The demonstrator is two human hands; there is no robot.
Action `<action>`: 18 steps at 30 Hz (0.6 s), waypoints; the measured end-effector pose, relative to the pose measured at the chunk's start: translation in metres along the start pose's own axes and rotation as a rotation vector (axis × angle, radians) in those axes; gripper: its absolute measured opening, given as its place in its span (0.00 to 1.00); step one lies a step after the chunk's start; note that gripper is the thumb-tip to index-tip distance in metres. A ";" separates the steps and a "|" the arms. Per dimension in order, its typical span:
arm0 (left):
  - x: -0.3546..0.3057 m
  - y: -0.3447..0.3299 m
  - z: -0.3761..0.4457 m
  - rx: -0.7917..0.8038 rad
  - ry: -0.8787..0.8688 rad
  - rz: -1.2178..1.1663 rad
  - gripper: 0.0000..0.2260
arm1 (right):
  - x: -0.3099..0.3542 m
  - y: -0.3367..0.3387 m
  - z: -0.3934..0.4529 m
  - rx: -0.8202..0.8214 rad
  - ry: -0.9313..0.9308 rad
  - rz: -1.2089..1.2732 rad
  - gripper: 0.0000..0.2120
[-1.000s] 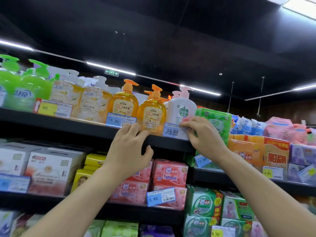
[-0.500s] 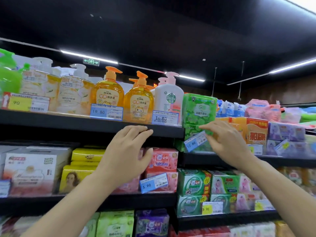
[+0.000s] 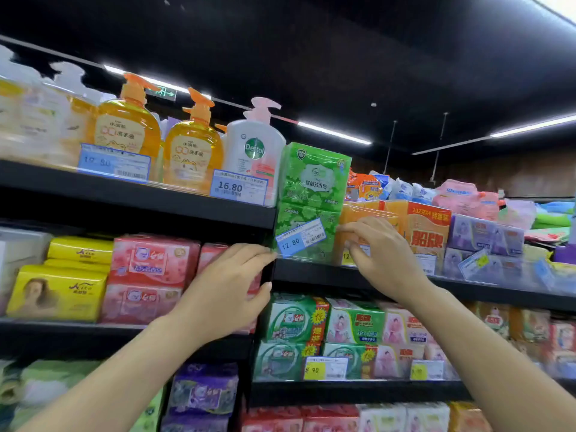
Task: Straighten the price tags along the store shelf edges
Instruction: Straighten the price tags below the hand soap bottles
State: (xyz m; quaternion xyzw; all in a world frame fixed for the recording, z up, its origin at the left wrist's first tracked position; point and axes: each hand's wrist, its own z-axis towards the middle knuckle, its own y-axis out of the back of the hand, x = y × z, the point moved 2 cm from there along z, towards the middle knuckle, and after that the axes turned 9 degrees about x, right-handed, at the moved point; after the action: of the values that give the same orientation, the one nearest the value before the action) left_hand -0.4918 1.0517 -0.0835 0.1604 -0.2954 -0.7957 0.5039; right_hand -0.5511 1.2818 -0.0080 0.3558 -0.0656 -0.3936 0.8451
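Fingers of both hands reach toward a tilted blue price tag reading 12.80 [image 3: 300, 237], which leans against green soap packs [image 3: 311, 201] on the shelf edge [image 3: 343, 275]. Left of the tag, the left hand [image 3: 227, 294] is relaxed and extended, its fingertips [image 3: 265, 254] at or just short of the tag's lower left corner; contact is hard to judge. Right of the tag, the right hand [image 3: 380, 260] hovers with fingers loosely curved, holding nothing, just beside the tag's right end. Above and left of the tag, a 16.80 tag [image 3: 238, 190] sits nearly level below a white pump bottle [image 3: 254, 151]. Judging by the slant, this tag is the one being straightened; the next move likely calls for lowering its raised right end until level with the shelf edge.
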 end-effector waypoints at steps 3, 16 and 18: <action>-0.007 -0.011 0.009 -0.054 0.020 0.020 0.19 | -0.009 -0.006 0.006 0.018 -0.003 0.109 0.12; -0.029 -0.037 0.004 -0.132 0.067 0.238 0.21 | 0.009 -0.012 0.047 0.036 0.282 0.031 0.14; -0.028 -0.037 0.003 -0.114 0.075 0.234 0.22 | 0.009 -0.012 0.048 0.046 0.255 0.027 0.12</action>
State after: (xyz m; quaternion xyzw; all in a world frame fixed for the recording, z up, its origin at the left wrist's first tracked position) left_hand -0.5072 1.0899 -0.1057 0.1258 -0.2474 -0.7402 0.6124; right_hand -0.5708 1.2442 0.0180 0.4215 0.0285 -0.3323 0.8433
